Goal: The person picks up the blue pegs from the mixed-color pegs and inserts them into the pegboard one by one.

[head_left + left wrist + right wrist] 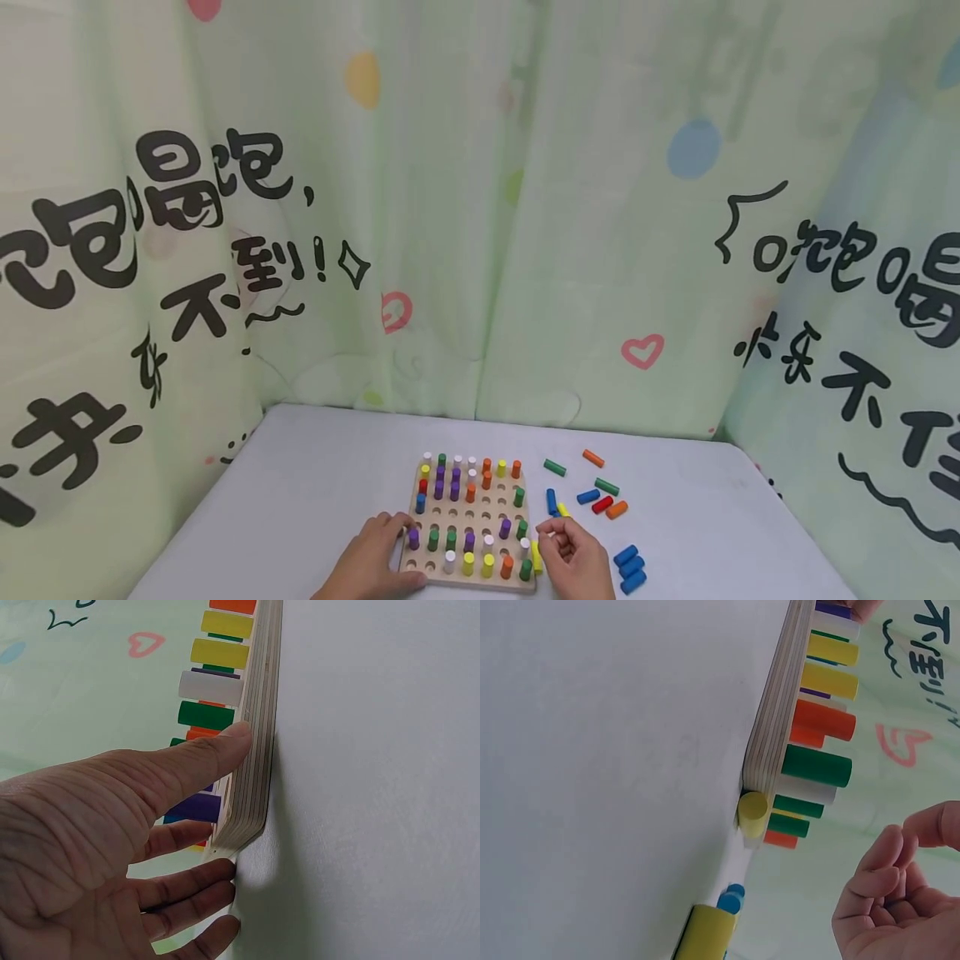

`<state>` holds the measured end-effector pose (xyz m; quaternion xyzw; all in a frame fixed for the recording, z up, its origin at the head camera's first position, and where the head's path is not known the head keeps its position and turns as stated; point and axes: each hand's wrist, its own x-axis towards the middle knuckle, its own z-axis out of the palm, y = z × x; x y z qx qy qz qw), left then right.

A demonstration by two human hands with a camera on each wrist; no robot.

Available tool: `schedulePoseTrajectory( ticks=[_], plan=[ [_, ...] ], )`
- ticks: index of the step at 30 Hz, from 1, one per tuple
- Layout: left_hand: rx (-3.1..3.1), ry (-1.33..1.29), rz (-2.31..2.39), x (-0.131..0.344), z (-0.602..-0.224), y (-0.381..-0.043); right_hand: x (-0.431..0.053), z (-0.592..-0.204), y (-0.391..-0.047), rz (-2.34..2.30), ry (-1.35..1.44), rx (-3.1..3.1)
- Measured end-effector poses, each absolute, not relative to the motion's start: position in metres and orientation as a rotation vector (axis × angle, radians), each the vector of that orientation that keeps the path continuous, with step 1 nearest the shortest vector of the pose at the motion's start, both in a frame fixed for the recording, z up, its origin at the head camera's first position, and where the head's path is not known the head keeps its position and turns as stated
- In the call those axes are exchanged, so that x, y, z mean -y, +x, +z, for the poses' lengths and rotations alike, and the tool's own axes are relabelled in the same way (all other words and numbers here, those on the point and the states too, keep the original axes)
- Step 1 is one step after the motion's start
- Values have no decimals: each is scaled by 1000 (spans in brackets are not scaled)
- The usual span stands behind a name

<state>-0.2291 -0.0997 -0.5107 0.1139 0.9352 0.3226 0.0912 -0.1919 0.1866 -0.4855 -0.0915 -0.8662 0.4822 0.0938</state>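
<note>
Pegboard [477, 522], lt. wood, sits on white tabletop [322, 467], coloured pegs upright in many holes. L-hand grip [372, 557] is grasping its near-L corner: thumb on front side, index at L edge nr purple peg [413, 540]. R-hand grip [576, 557] is clenched loosely just off the R edge, fingers curled, nothing seen in it. Yellow peg [536, 558] is btwn it & the board, right beside the edge. 3 blue pegs [632, 567] lie side by side to R of that hand; red peg [602, 504] & orange peg [617, 509] lie farther back, w/ other loose ones. Pale green curtain [450, 208] w/ blk lettering behind.
</note>
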Motion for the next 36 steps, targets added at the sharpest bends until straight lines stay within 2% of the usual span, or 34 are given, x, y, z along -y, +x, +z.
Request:
schedulePoseTrajectory(
  ticks=[36],
  plan=[
    [-2818, 298, 933, 95, -506, -226, -213, -486, -200, 1233, -449, 2752]
  ],
)
